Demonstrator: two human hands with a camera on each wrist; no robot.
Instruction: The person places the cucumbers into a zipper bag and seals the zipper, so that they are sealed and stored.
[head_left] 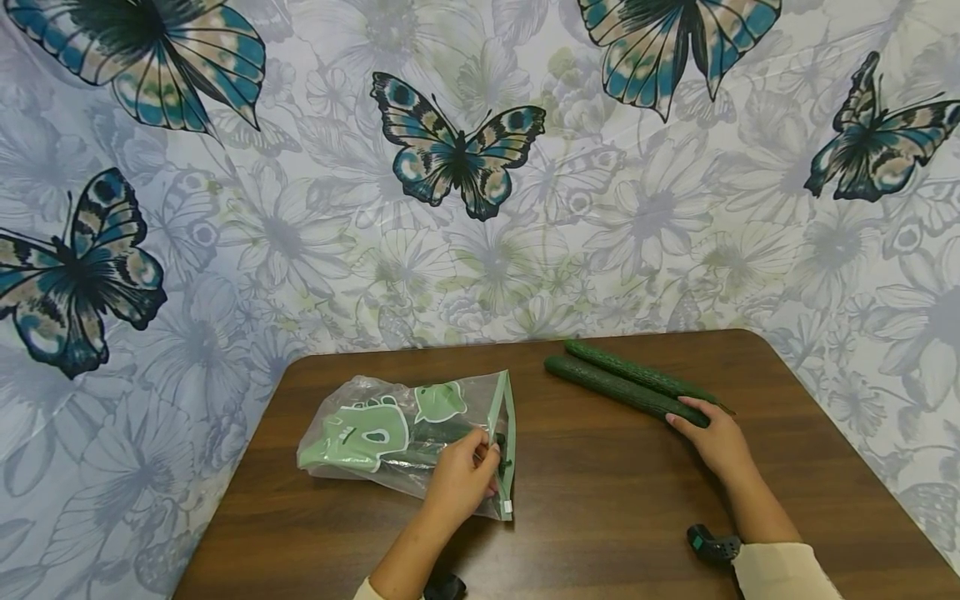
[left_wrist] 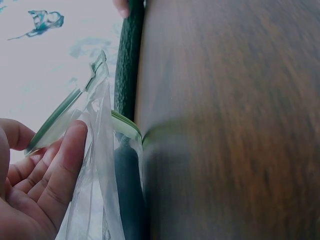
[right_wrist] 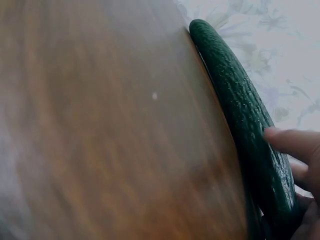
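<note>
Head view, lower centre: the left hand (head_left: 461, 473) pinches the green-edged mouth of a clear plastic zip bag (head_left: 397, 429), a dark-green cucumber inside. Right of centre, the right hand (head_left: 716, 440) grasps the lower-right end of the nearer long, bumpy green cucumber (head_left: 611, 386); the farther slender green cucumber (head_left: 637, 369) lies beside it on the brown wood-grain table (head_left: 585, 500). Judged risks: end-only holding could let the cucumber swing or slip; a slackened pinch could let the mouth collapse.

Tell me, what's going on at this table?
Somebody's left hand holds the open mouth of a clear bag with its fingers, and you can see a bagged cucumber inside. The right hand grips the nearer cucumber by one end on the wooden table, and the farther cucumber lies alongside. Both of those are outside the bag.
</note>
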